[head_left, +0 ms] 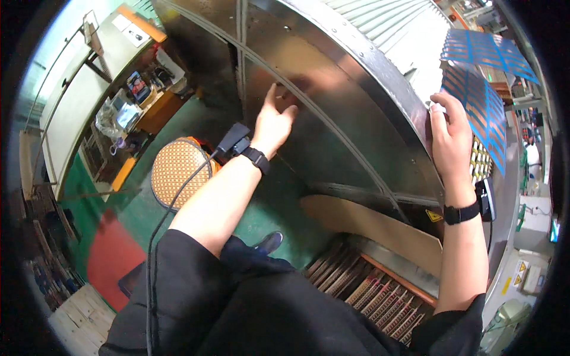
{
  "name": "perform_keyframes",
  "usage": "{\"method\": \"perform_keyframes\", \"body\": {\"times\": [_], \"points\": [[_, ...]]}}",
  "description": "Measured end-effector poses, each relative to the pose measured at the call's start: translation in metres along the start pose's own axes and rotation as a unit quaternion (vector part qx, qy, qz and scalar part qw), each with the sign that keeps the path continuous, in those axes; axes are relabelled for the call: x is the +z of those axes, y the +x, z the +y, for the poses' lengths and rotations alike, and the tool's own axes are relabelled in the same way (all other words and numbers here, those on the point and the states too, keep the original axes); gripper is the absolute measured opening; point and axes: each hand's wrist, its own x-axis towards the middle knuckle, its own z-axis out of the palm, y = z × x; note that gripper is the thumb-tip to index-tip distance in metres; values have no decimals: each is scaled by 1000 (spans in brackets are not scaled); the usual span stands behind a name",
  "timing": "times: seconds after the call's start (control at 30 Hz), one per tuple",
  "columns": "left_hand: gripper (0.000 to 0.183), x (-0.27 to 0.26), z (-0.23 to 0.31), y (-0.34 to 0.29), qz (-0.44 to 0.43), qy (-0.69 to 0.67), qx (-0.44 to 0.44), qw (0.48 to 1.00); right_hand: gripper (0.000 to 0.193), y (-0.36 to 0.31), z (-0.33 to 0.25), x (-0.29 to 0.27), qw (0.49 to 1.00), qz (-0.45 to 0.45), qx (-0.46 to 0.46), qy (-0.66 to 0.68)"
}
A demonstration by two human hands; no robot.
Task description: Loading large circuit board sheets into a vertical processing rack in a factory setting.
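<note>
My left hand (274, 123) reaches toward the shiny metal side panel (350, 133) of a large machine, thumb and forefinger apart, with nothing seen in it. Whether its fingertips touch the panel, I cannot tell. My right hand (449, 139) is at the machine's upper metal rim (399, 89), its fingers bent and closed together. A small white spot shows at those fingertips; what it is stays unclear. Just beyond that hand hang blue sheets (484, 98) with copper-coloured stripes. White ribbed slats (392, 26) lie on top of the machine.
A round stool with a patterned seat (178, 172) stands on the green floor at left. Behind it is a desk (157, 113) with a small screen and clutter. A curved brown board (374, 228) leans low by the panel, beside a rack of slotted strips (371, 302). A black cable runs along my left arm.
</note>
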Motion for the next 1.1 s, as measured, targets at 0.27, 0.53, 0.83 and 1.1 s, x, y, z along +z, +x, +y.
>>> {"method": "perform_keyframes", "body": {"times": [0.27, 0.53, 0.83, 1.1], "points": [[69, -7, 6, -6, -6, 54, 15, 998, 24, 1, 2, 5, 1000, 16, 0, -10], [70, -7, 10, -6, -16, 72, 32, 997, 22, 3, 5, 7, 998, 53, -28, -30], [68, -1, 25, -3, -100, 13, 45, 994, 22, 3, 1, 8, 998, 62, -25, -8], [65, -3, 36, 6, -48, 273, 116, 954, 23, 2, 3, 10, 997, 74, -34, -17]]}}
